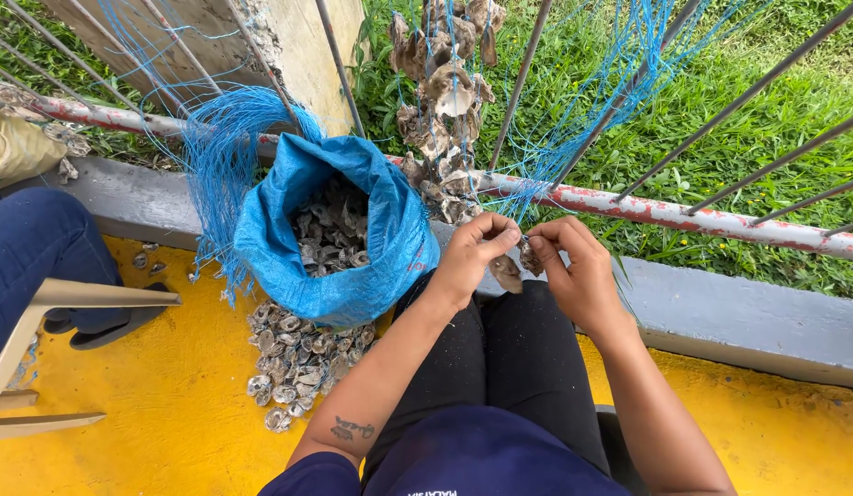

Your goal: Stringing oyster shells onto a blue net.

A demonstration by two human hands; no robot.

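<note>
The person sits with knees in black trousers (509, 358) above a yellow painted floor (169, 404). Both hands meet just above the knees. The left hand (470, 257) has its fingers curled tight on thin blue cord, with a grey oyster shell (506, 272) hanging just below it. The right hand (573, 271) pinches a second small grey shell (529, 255) between thumb and forefinger. Left of the hands stands an open blue woven sack (307, 266) holding shells, with a heap of loose grey shells (293, 363) at its foot. Beyond, a string of shells (445, 110) hangs on blue twine against a rusty red-and-white railing (683, 216), with grass (720, 73) behind.
</note>
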